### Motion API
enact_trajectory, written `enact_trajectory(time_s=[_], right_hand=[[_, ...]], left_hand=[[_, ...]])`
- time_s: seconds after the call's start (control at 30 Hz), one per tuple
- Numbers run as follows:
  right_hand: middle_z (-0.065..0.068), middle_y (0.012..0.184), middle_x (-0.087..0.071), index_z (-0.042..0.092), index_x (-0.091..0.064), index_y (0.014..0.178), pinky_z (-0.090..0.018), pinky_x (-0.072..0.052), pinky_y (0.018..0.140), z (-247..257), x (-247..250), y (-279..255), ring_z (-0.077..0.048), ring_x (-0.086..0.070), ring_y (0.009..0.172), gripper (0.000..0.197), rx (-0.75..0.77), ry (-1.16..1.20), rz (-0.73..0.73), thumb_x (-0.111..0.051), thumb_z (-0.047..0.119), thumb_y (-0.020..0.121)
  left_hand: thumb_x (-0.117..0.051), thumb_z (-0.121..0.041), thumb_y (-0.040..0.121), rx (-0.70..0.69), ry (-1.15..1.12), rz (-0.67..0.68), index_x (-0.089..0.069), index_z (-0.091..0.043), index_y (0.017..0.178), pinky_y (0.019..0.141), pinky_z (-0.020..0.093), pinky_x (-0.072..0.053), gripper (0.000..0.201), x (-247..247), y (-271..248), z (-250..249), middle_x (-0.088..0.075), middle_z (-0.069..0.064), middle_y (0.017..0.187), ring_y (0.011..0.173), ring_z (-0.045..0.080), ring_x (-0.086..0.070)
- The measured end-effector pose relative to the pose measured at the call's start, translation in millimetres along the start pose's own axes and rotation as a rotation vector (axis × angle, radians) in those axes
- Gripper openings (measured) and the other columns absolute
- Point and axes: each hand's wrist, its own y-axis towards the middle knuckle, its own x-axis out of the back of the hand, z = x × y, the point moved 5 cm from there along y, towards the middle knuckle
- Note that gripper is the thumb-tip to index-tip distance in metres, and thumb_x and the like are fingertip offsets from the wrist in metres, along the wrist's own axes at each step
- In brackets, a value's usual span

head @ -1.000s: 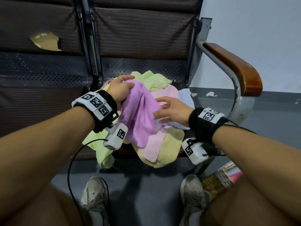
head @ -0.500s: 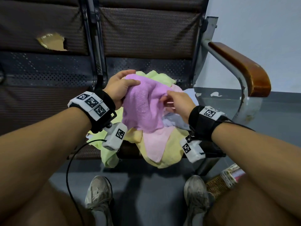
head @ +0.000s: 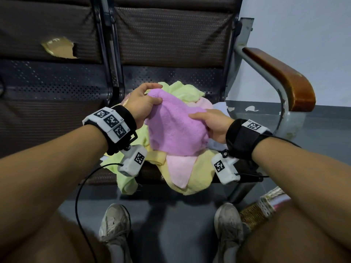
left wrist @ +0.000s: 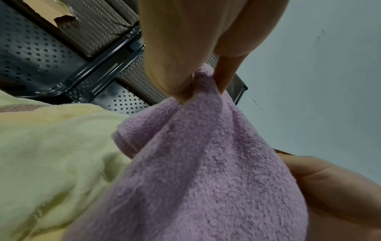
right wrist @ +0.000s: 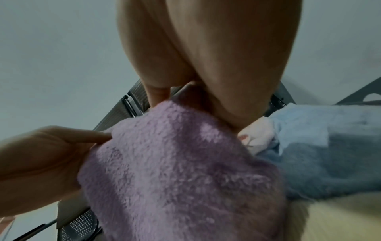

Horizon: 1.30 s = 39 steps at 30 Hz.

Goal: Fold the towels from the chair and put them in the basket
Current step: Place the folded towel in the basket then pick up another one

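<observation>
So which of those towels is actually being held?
The purple towel: left hand and right hand pinch its top corners; the rest lie loose on the chair.

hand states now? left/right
Left hand: pinching the purple towel at its far corner.
Right hand: gripping the same towel's right edge.

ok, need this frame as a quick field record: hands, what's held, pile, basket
left hand: pinches one edge of the purple towel
right hand: grips the opposite edge of the same towel
purple towel: lifted between both hands, above the pile, not yet folded
pile: green towel, yellow towel, pink towel and blue towel lie unfolded on the chair seat
basket: on the floor by the right foot, mostly hidden by the right leg; contents cannot be told
</observation>
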Motion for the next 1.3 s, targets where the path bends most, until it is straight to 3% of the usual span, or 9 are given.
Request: enact_trajectory(time_s=[0.23,0.47,0.63,0.7,0.77,0.87,0.97,1.17,1.3], right_hand=[[-0.007,0.135,-0.052,0.032,-0.034,0.151,-0.038,-0.056,0.09,27,11,0,-0.027,-0.063,0.114,0.08,0.222,0.259,-0.069,-0.065,-0.005,0.087],[-0.013,0.126,-0.067,0.016,-0.067,0.126,-0.034,-0.057,0.092,54,18,-12,-0.026,-0.066,0.11,0.04,0.334,0.285,0.047,-0.062,-0.001,0.09],[-0.013,0.12,-0.067,0.009,-0.055,0.138,-0.042,-0.058,0.087,42,19,-15,-0.025,-0.068,0.098,0.061,0.322,-0.498,-0.061,-0.072,-0.001,0.08],[-0.009,0.106,-0.07,0.01,-0.067,0.12,-0.037,-0.057,0.078,41,16,-15,-0.027,-0.068,0.092,0.04,0.435,-0.961,-0.107,-0.072,0.011,0.08],[-0.008,0.085,-0.069,0.008,-0.072,0.088,-0.031,-0.047,0.065,44,17,-18,-0.028,-0.064,0.08,0.017,0.511,-1.073,-0.199,-0.068,0.023,0.084],[-0.007,0.067,-0.062,0.005,-0.066,0.069,-0.032,-0.041,0.056,48,25,-15,-0.022,-0.055,0.063,0.034,0.536,-0.985,-0.272,-0.071,0.036,0.083],[-0.008,0.087,-0.072,0.007,-0.071,0.089,-0.035,-0.053,0.07,42,28,-14,-0.022,-0.067,0.08,0.029,0.465,-0.767,-0.179,-0.076,0.035,0.082],[-0.006,0.104,-0.076,0.007,-0.068,0.108,-0.033,-0.058,0.079,43,38,-12,-0.021,-0.073,0.096,0.025,0.392,-0.103,-0.084,-0.075,0.019,0.087],[0.0,0.093,-0.078,0.012,-0.07,0.098,-0.022,-0.059,0.065,30,43,-5,-0.013,-0.075,0.085,0.019,0.283,0.055,-0.144,-0.073,0.028,0.09]], left_hand=[[-0.053,0.009,0.089,0.019,-0.177,0.027,-0.064,-0.019,0.118,0.073,0.029,-0.053,0.04,-6,-1,-12,-0.063,0.007,0.106,0.09,0.023,-0.059],[-0.052,0.018,0.085,-0.049,-0.203,0.005,-0.066,-0.017,0.111,0.089,0.041,-0.054,0.046,-5,2,-18,-0.062,0.007,0.113,0.097,0.028,-0.06],[-0.065,0.023,0.071,-0.089,0.1,0.053,-0.063,-0.013,0.129,0.087,0.047,-0.052,0.068,-4,4,-11,-0.06,0.019,0.126,0.092,0.028,-0.056],[-0.068,0.018,0.07,-0.196,0.392,0.03,-0.063,-0.013,0.129,0.087,0.04,-0.057,0.067,-4,2,-11,-0.065,0.012,0.121,0.091,0.021,-0.062],[-0.07,0.005,0.073,-0.311,0.648,-0.015,-0.067,-0.015,0.122,0.084,0.028,-0.054,0.053,-4,1,-12,-0.069,0.001,0.108,0.09,0.015,-0.063],[-0.062,-0.008,0.082,-0.43,0.853,-0.064,-0.07,-0.015,0.105,0.078,0.025,-0.044,0.025,-6,1,-12,-0.065,-0.001,0.091,0.087,0.019,-0.059],[-0.057,-0.013,0.089,-0.445,0.847,-0.052,-0.067,-0.01,0.1,0.084,0.032,-0.044,0.014,-4,8,-8,-0.061,0.005,0.09,0.096,0.025,-0.055],[-0.051,-0.037,0.102,-0.143,0.188,0.01,-0.07,-0.013,0.095,0.081,0.036,-0.052,0.031,-2,15,2,-0.071,0.004,0.093,0.085,0.017,-0.064],[-0.065,-0.048,0.091,0.084,0.038,0.123,-0.073,-0.011,0.103,0.092,0.035,-0.054,0.039,-19,7,16,-0.075,0.006,0.105,0.1,0.023,-0.071]])
